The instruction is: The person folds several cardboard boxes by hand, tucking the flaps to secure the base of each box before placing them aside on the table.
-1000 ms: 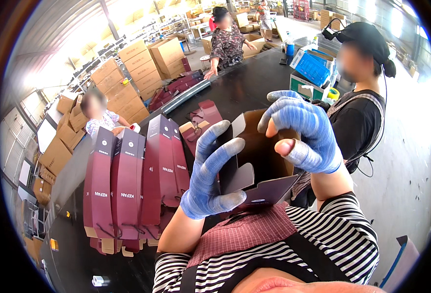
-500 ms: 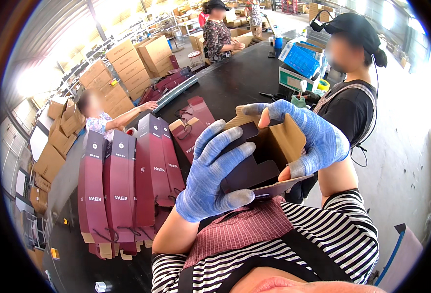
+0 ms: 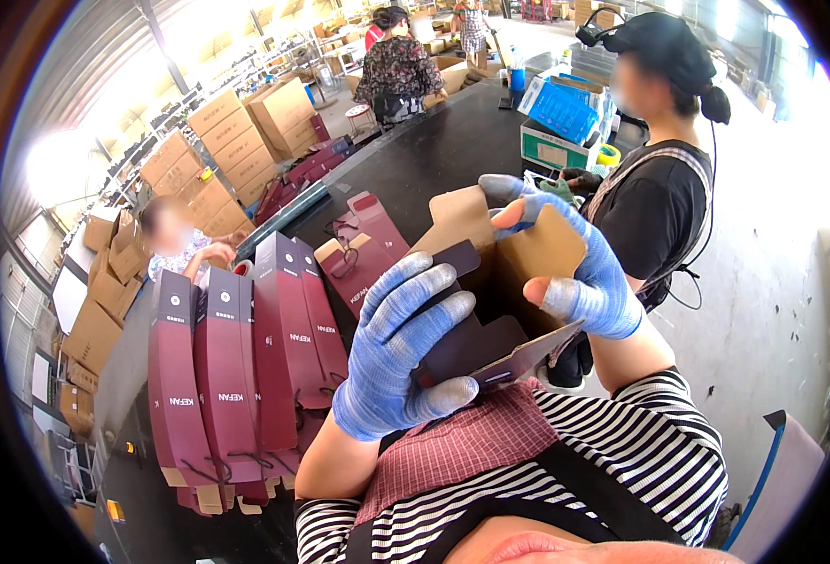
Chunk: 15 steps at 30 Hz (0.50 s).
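Note:
I hold a carton (image 3: 476, 343) in front of my chest, its open end turned up toward me. Its outside is dark, its inside brown, and its end flaps stick outward. My left hand (image 3: 387, 352), in a blue knit glove, clasps the left side, fingers over the dark panel and thumb along the near edge. At the far right, my right hand (image 3: 598, 273) grips the brown wall and flap; its glove leaves the thumb tip and a fingertip bare. The carton's bottom is hidden in shadow.
Several maroon boxes (image 3: 222, 367) with black cord handles stand in a row on the black table (image 3: 434, 141), left of me. Another maroon box (image 3: 363, 268) lies beyond. A co-worker (image 3: 659, 188) stands close on the right by a blue carton (image 3: 565, 108); another person (image 3: 175, 244) is at left.
The far brown flap has swung up and outward, and the opening is wider. My right hand has shifted slightly left and down along the wall. My left hand keeps its hold.

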Each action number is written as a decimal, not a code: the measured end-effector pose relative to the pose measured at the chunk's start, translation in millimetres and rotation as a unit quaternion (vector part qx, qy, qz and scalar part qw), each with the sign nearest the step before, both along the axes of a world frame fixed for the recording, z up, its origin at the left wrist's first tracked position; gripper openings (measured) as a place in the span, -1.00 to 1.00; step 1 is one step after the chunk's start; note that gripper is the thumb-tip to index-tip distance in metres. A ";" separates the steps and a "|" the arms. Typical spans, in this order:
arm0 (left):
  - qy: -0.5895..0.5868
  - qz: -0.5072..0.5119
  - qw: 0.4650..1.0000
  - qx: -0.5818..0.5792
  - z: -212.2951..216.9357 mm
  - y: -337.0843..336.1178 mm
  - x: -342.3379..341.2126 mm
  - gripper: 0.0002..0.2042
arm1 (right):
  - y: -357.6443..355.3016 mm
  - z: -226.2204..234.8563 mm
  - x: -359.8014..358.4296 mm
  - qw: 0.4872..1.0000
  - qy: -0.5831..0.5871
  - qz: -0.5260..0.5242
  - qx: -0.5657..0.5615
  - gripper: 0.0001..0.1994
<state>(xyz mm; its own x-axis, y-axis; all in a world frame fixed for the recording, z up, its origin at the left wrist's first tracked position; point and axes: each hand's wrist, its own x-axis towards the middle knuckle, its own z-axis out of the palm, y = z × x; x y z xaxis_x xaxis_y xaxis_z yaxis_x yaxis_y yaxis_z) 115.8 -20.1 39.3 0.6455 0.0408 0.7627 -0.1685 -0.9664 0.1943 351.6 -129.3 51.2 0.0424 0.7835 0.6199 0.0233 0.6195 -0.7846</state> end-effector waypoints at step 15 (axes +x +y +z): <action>0.034 0.035 0.993 -0.112 35.9 -20.9 10.0 -0.10 | 1.4 -9.6 -5.6 0.999 0.039 -0.032 -0.002 -0.43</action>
